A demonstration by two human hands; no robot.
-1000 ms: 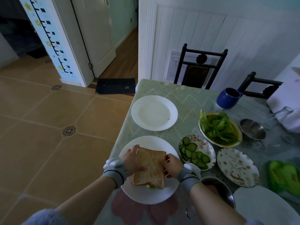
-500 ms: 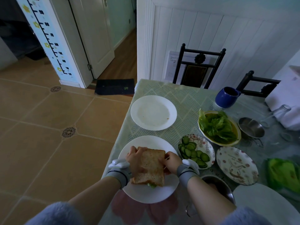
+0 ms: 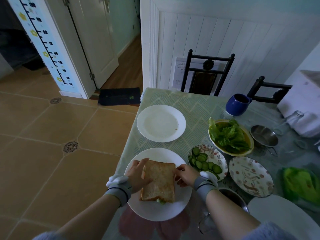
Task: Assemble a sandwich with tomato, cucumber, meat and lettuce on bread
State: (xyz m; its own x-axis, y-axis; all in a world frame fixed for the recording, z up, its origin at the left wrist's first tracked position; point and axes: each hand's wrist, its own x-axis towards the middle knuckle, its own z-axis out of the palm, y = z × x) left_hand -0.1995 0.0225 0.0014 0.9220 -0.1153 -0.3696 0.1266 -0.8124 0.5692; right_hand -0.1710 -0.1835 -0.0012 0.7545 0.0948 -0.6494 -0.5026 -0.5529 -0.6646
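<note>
Green-clothed table: both hands grip sandwich (no legible labels).

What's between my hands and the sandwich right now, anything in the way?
Nothing visible. The left hand and right hand already touch the sandwich on its sides, on the white plate.

Toast was golden brown on a plain white plate, tablecloth pale green zigzags. Blue mug at 2 o'clock, floral-patterned dish held green cucumber slices.
</note>
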